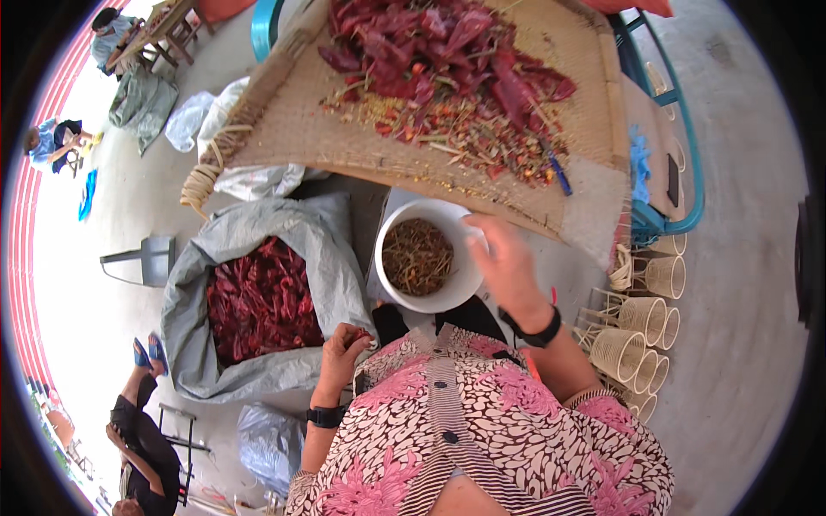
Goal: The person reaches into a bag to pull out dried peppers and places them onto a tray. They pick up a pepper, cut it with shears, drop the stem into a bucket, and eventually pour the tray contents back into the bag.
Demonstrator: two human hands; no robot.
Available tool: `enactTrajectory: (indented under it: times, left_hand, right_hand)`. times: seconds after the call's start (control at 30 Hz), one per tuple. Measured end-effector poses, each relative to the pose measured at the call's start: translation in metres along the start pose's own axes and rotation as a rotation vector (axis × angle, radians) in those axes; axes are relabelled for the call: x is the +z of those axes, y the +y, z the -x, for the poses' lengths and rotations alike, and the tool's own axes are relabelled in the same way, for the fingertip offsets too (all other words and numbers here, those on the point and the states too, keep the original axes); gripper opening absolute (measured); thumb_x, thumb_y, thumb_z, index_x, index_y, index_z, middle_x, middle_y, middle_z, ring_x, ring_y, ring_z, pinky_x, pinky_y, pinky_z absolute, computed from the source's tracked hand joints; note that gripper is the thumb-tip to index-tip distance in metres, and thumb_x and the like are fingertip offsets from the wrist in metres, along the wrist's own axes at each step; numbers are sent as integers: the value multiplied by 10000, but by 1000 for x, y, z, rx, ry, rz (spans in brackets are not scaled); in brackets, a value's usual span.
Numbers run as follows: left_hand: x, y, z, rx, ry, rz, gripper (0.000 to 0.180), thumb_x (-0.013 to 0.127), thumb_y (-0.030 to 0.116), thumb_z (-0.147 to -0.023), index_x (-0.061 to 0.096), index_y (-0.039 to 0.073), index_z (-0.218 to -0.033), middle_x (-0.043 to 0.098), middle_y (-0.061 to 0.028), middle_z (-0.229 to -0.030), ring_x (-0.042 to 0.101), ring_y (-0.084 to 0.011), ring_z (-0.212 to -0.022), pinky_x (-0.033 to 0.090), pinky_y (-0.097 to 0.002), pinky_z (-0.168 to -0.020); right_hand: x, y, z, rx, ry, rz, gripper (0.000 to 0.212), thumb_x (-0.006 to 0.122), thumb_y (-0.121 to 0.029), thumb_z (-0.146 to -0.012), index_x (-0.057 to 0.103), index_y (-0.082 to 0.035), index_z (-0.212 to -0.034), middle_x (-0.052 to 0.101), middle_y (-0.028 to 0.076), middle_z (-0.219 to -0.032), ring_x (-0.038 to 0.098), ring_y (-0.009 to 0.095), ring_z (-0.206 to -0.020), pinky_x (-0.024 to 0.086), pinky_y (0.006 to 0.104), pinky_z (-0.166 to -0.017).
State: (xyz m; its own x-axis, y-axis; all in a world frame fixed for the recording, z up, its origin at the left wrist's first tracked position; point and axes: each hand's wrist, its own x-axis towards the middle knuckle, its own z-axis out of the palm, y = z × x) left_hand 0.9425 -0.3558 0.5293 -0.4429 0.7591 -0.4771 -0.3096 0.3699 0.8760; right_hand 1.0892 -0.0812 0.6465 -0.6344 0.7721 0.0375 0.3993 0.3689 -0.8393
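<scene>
My left hand (346,347) is closed on a dried red chili pepper (365,336), mostly hidden by the fingers, beside the edge of a grey woven sack (185,318). In the sack lies a heap of dried red chilies (258,301). Over the right rim of a white bucket (428,303), my right hand (509,265) is slightly blurred, its fingers apart and nothing seen in them. Brownish stems and scraps (417,256) cover the bucket's bottom. Beyond, a woven tray (292,129) carries more dried chilies (439,52), loose stems, seeds and a blue pen-like object (559,175).
Round cream wire baskets (619,353) and a teal-framed chair (688,172) stand to the right. A grey dustpan (155,261) lies left of the sack. Plastic bags (271,443) lie nearby. One person (142,439) sits at lower left; others (112,39) sit farther off.
</scene>
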Motion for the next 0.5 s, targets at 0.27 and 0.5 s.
enactTrajectory:
  times: [0.27, 0.5]
  left_hand:
    - [28, 64, -20, 294, -13, -310, 172, 671, 15, -773, 584, 0, -921, 645, -95, -867, 620, -160, -775, 489, -282, -715]
    - [66, 107, -5, 363, -92, -180, 190, 604, 41, -868, 484, 32, -1015, 628, -54, -920, 538, -84, -762, 460, -241, -707]
  right_hand:
    - [-87, -63, -22, 333, -157, 285, 179, 582, -203, -836, 592, -49, -926, 642, 164, -826, 635, 308, -742, 489, 406, -672]
    - [-134, 29, -82, 237, -25, 915, 332, 604, -169, -763, 518, -30, -1052, 618, 222, -968, 579, 385, -960, 465, 467, -785]
